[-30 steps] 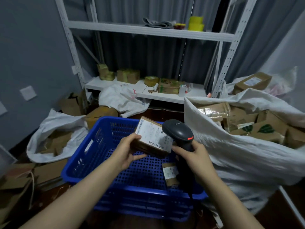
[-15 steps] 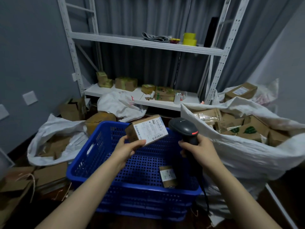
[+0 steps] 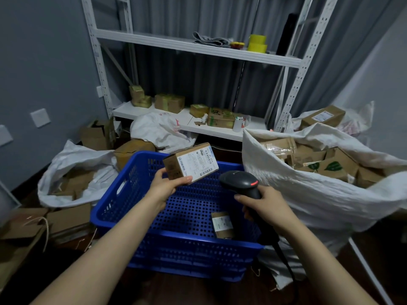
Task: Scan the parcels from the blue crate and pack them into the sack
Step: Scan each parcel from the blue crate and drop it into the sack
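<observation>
My left hand (image 3: 168,186) grips a small brown parcel (image 3: 191,163) with a white barcode label, held above the blue crate (image 3: 141,201). My right hand (image 3: 267,204) holds a black handheld scanner (image 3: 241,181), its head a short way right of the parcel, apart from it. One more small labelled parcel (image 3: 222,224) lies on the crate floor near the front right corner. The open white sack (image 3: 312,192) stands right of the crate and holds several cardboard parcels (image 3: 326,165).
A white metal rack (image 3: 198,49) stands behind with boxes, tape rolls and a cup. Another white sack (image 3: 72,170) with cardboard lies to the left. Flattened cardboard (image 3: 33,225) covers the floor at far left. A scanner cable (image 3: 284,258) hangs beside the crate.
My left hand has lifted the parcel up and away from the scanner, turning its label upward. The scanner has dropped slightly to the right. The camera has tilted up a little.
</observation>
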